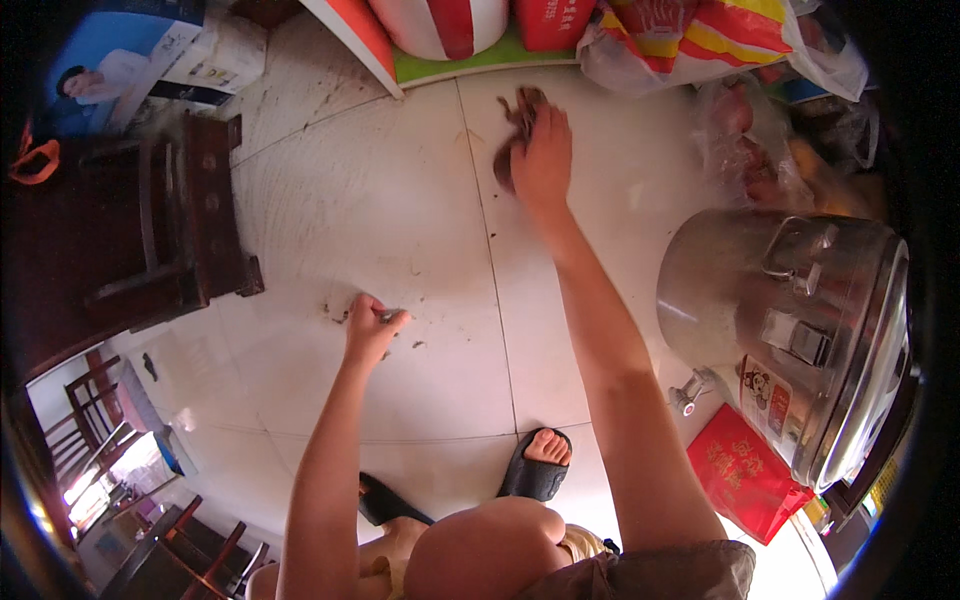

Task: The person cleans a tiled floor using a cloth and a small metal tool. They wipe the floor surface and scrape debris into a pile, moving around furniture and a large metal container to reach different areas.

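I squat on a pale tiled floor (420, 232) with dark crumbs and smears on it. My right hand (545, 154) reaches forward and presses down on a dark brown, crumpled thing, perhaps a rag (505, 169). It is blurred, and the palm covers part of it. Lower and to the left, my left hand (366, 330) is close above the tiles. Its thumb and fingers pinch a small greyish scrap (388, 316), too small to name. Dirt bits (418, 344) lie around that hand.
A large steel pot with a clamped lid (720, 277) stands at right, near a red bag (739, 469). Plastic bags (750, 150) and a green-based shelf (465, 67) line the far side. Dark wooden furniture (142, 217) is at left, below a box (217, 56).
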A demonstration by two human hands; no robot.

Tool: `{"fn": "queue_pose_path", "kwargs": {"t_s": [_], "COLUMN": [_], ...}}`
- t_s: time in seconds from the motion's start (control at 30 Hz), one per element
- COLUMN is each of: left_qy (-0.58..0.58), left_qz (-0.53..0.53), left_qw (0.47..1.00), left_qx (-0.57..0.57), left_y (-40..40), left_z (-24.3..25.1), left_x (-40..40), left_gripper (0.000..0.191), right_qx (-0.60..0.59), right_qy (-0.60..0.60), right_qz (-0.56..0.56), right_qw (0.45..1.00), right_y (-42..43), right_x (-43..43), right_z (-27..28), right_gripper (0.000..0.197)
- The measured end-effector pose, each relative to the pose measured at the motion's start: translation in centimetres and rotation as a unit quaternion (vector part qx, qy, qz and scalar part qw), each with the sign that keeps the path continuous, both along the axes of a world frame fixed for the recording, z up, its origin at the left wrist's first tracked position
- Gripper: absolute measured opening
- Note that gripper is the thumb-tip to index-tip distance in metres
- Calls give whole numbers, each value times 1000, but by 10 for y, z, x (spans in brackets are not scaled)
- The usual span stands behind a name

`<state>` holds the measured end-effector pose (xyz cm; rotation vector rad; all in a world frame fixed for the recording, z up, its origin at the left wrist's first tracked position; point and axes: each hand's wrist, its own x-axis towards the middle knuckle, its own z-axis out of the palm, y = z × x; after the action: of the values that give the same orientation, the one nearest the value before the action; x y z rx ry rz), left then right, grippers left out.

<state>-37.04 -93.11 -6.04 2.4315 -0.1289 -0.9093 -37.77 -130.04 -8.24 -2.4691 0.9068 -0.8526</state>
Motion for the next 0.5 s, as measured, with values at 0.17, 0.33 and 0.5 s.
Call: {"fn": "queue_pose_path", "kwargs": {"t_s": [0.17, 0.33, 0.5], "left_qy": [1, -5, -114], "left_qz": [22, 22, 0], "left_qw": [1000, 999, 987], "left_qx": [-12, -30, -115], "left_y": [-10, -20, 14], "left_z": [10, 12, -1], "left_x": [-5, -8, -17], "left_gripper": [44, 42, 29], "right_qx": [111, 115, 181], "right_qy": [47, -67, -47], "right_qz": [101, 382, 502], "right_qw": [988, 915, 845], "right_y": [-2, 90, 182], "right_x": [78, 67, -14], "right_z": [10, -15, 11], "right_gripper": [41, 40, 39]}}
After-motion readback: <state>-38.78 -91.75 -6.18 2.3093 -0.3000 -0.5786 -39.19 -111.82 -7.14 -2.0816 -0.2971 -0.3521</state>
